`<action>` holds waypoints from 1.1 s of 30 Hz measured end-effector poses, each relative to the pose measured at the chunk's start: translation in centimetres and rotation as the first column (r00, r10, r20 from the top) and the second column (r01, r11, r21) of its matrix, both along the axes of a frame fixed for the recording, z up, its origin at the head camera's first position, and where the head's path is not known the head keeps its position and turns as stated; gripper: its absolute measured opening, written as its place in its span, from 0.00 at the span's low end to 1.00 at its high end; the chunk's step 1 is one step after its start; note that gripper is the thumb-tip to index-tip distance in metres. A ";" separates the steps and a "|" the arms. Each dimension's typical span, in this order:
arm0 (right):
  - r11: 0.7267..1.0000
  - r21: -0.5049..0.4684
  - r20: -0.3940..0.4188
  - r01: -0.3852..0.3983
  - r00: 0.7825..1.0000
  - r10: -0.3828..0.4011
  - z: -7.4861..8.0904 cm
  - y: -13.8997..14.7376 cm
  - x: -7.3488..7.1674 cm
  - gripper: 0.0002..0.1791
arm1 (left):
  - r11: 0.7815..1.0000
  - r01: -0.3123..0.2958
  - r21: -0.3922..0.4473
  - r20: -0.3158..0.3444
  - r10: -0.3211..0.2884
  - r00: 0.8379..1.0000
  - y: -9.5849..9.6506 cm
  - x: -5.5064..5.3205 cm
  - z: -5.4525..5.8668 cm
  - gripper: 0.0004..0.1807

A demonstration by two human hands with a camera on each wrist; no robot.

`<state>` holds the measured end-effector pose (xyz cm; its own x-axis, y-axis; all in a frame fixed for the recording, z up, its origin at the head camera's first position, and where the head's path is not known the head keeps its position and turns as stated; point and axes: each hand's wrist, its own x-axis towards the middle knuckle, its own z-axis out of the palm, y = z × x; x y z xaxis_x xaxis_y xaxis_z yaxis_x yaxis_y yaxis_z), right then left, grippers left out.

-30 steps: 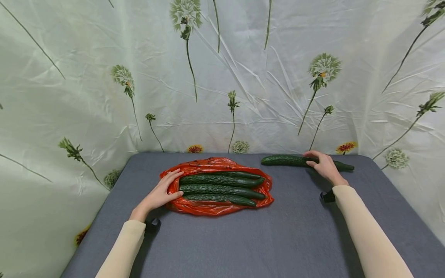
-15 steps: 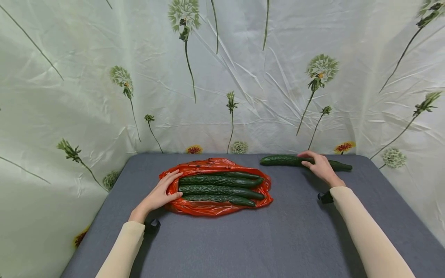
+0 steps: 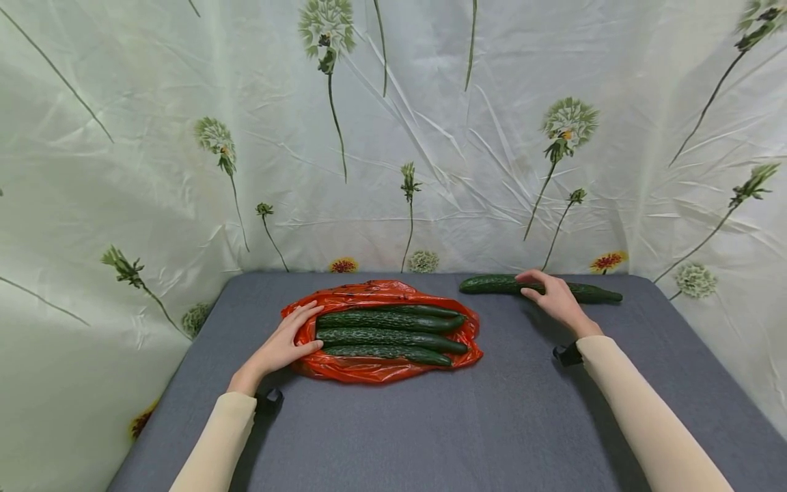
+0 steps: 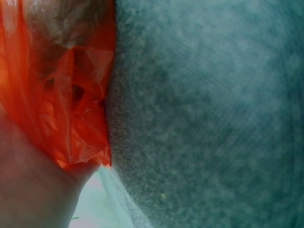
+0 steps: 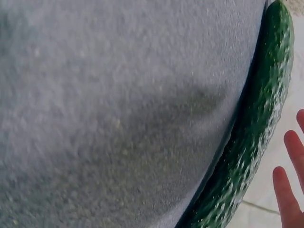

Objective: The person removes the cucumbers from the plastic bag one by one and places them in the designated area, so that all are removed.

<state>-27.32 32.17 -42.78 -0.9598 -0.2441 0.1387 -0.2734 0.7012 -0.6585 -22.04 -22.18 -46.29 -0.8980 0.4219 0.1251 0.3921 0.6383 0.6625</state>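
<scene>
A red plastic bag (image 3: 381, 376) lies on the grey table with several cucumbers (image 3: 393, 336) side by side in its wide opening. My left hand (image 3: 284, 342) rests on the bag's left end, fingers extended over the rim and thumb apart beside the cucumbers. The left wrist view has the crumpled bag end (image 4: 71, 104) against the palm; the fingertips are hidden there. Farther right, a single dark green cucumber (image 3: 593, 293) lies near the table's back edge. Over its middle hovers my right hand (image 3: 559, 301). In the right wrist view its fingers are spread, apart from the cucumber (image 5: 251, 137).
A pale curtain (image 3: 467, 137) printed with dandelions hangs behind and beside the table (image 3: 393, 437). Dark wrist straps show at the left cuff (image 3: 268, 398) and right cuff (image 3: 568, 354).
My right hand has slid leftward above the single cucumber, which stays where it lies. The left hand and the bag have kept their place.
</scene>
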 end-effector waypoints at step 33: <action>0.979 -0.063 -0.120 -0.196 0.975 0.188 -0.5 -7.2 1.3 0.16 | 0.995 0.063 -0.081 0.003 -0.063 0.998 0.0 0.5 0.6 0.55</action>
